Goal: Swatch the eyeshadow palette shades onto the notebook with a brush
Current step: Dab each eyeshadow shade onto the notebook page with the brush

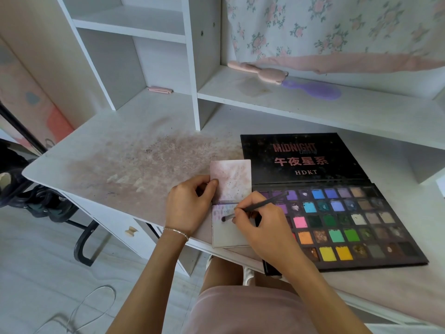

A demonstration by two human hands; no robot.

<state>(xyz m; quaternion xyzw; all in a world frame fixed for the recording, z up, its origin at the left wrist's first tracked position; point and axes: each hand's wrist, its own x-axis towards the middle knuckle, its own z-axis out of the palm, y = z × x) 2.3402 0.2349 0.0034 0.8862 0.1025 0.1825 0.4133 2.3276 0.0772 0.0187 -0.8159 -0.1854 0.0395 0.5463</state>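
A small open notebook (231,182) lies on the white desk, its pages smudged pink and purple. My left hand (190,206) pinches its upper page at the left edge. My right hand (260,220) grips a thin dark brush (262,205), whose tip touches the lower page near a row of purple marks. To the right lies the open black eyeshadow palette (337,220) with several rows of coloured pans, its lid flat behind it. My right hand hides the palette's leftmost pans.
The desk (115,150) is dusted with pinkish powder to the left of the notebook. A shelf behind holds a pink brush (257,71) and a purple hairbrush (313,89). A pink clip (160,89) lies in the cubby. A black chair base (81,237) stands lower left.
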